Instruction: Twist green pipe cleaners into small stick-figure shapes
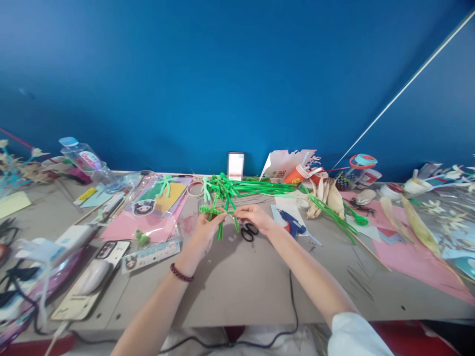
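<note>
Grey table (237, 287) cluttered: pink paper (408, 257), green pipe cleaners (226, 195); blue wall (222, 74) behind.

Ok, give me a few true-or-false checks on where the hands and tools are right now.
1. The left hand and right hand both pinch the green pipe-cleaner figure. True.
2. The black scissors are in the right hand. False: they lie on the table, just beside that hand.
3. The glue gun lies right of the scissors. True.
4. The bead bracelet is on the right wrist. False: it is on the left wrist.
</note>
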Demonstrator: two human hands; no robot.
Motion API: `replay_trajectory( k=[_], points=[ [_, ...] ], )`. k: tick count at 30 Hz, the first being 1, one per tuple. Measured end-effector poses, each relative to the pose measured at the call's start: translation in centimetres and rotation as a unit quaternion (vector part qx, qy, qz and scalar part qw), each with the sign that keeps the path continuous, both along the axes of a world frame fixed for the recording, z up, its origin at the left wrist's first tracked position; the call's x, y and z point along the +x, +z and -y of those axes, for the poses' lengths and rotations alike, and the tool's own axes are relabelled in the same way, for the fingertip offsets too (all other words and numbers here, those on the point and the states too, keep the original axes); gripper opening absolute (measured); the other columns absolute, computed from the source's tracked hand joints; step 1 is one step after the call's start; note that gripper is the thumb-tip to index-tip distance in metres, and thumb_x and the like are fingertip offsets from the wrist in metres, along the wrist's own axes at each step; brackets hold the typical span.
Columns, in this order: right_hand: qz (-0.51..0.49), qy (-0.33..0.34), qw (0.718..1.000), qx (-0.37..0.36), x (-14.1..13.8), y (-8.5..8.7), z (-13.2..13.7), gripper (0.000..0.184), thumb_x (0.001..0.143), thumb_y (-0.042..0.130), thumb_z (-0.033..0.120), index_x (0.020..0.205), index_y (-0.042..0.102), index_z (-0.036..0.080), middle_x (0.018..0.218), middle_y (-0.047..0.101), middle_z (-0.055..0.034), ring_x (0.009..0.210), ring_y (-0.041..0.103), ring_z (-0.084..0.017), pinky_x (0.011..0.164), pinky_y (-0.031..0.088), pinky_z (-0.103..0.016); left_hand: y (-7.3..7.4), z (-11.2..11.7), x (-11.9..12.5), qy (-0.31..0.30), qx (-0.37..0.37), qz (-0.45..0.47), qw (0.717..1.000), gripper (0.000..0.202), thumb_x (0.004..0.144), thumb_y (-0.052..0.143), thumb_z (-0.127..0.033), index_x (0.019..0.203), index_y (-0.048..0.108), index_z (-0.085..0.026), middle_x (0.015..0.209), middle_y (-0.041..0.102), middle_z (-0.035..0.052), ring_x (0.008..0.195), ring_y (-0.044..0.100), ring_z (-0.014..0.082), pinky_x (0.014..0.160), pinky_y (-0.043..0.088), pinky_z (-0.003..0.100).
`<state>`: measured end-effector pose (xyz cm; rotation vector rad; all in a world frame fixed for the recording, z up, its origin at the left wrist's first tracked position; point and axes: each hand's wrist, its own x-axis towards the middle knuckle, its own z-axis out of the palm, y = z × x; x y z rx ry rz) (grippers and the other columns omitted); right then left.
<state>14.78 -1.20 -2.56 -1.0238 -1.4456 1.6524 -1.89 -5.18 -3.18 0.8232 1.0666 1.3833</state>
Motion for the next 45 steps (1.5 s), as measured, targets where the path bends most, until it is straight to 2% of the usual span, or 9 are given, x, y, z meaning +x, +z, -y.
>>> replay_trajectory(
  k=[3,5,11,17,21,26,34,39,45],
  points=[
    [-0.076,0.015,0.985,-0.157,-0.2,-0.1,0.1,0.019,0.057,0.072,0.03,0.064,0.065,0.014,0.06,0.058,-0.0002,0.054,0.049,-0.01,0.052,0.038,-0.023,-0.2,0.0,0.1,0.013,0.062,-0.061,0.996,0.018,0.059,0.076,-0.024,0.073,0.067,-0.015,0.072,0.065,0.0032,0.068,0.057,0.0146,0.065,0.045,0.024],
    [-0.082,0.006,0.985,-0.154,-0.4,-0.1,0.2,0.018,0.058,0.072,0.029,0.065,0.065,0.014,0.06,0.057,-0.0004,0.055,0.049,-0.01,0.052,0.038,-0.023,-0.4,-0.1,0.1,0.014,0.059,-0.054,0.997,0.017,0.06,0.075,-0.024,0.072,0.066,-0.015,0.068,0.063,0.0019,0.065,0.055,0.0128,0.063,0.044,0.023],
    [0.064,-0.017,0.986,0.15,-0.2,0.7,0.5,0.023,0.072,0.052,0.018,0.092,0.065,0.017,0.084,0.063,-0.0035,0.069,0.056,-0.013,0.064,0.045,-0.026,-0.8,-0.8,-0.3,-0.052,-0.041,0.094,0.993,0.017,0.058,0.074,-0.023,0.064,0.062,-0.012,0.054,0.053,-0.0021,0.051,0.048,0.0082,0.05,0.037,0.021],
    [0.265,-0.049,0.809,0.522,0.2,1.2,1.0,0.037,0.082,0.045,0.012,0.117,0.054,0.022,0.113,0.058,-0.0091,0.104,0.053,-0.021,0.087,0.044,-0.036,-0.7,-1.0,-0.9,-0.112,-0.129,0.197,0.965,0.015,0.059,0.072,-0.018,0.063,0.059,-0.012,0.054,0.052,-0.0033,0.049,0.049,0.0059,0.048,0.039,0.018],
    [0.315,-0.035,0.732,0.603,0.5,1.2,1.0,0.024,0.088,0.046,0.022,0.107,0.06,0.022,0.102,0.062,-0.0079,0.097,0.055,-0.02,0.085,0.044,-0.034,-0.7,-1.0,-0.9,-0.122,-0.145,0.203,0.961,0.012,0.06,0.07,-0.015,0.064,0.059,-0.012,0.054,0.053,-0.0031,0.048,0.049,0.0059,0.046,0.038,0.018],
    [0.304,-0.04,0.73,0.611,0.6,0.9,0.8,0.02,0.089,0.048,0.025,0.1,0.064,0.022,0.096,0.064,-0.0075,0.094,0.056,-0.019,0.085,0.043,-0.034,-0.6,-0.9,-0.7,-0.119,-0.144,0.169,0.968,0.013,0.06,0.071,-0.017,0.063,0.059,-0.012,0.052,0.053,-0.0032,0.047,0.049,0.0058,0.048,0.039,0.018],
    [0.175,-0.102,0.857,0.474,-0.3,0.8,0.9,0.016,0.082,0.057,0.032,0.074,0.066,0.02,0.078,0.064,-0.006,0.08,0.056,-0.018,0.073,0.045,-0.031,-0.7,-0.7,-0.1,-0.035,-0.062,0.062,0.995,0.019,0.053,0.077,-0.023,0.059,0.062,-0.012,0.051,0.055,-0.0016,0.05,0.049,0.0077,0.05,0.037,0.02],
    [0.029,-0.118,0.982,0.141,-0.9,0.7,0.9,0.023,0.07,0.065,0.037,0.06,0.059,0.017,0.061,0.057,-0.0013,0.059,0.053,-0.014,0.058,0.041,-0.026,-0.4,-0.1,0.4,-0.033,0.008,0.056,0.998,0.019,0.055,0.077,-0.023,0.065,0.064,-0.014,0.057,0.055,-0.0023,0.054,0.048,0.0081,0.053,0.038,0.02],
    [-0.099,-0.027,0.977,-0.186,-1.3,0.2,0.8,0.022,0.065,0.067,0.033,0.062,0.053,0.016,0.057,0.054,-0.0014,0.053,0.052,-0.013,0.054,0.043,-0.027,-0.5,0.1,0.3,-0.021,0.053,0.026,0.998,0.016,0.06,0.075,-0.022,0.071,0.066,-0.016,0.065,0.06,-0.0014,0.063,0.052,0.0101,0.062,0.041,0.021]
  ],
)
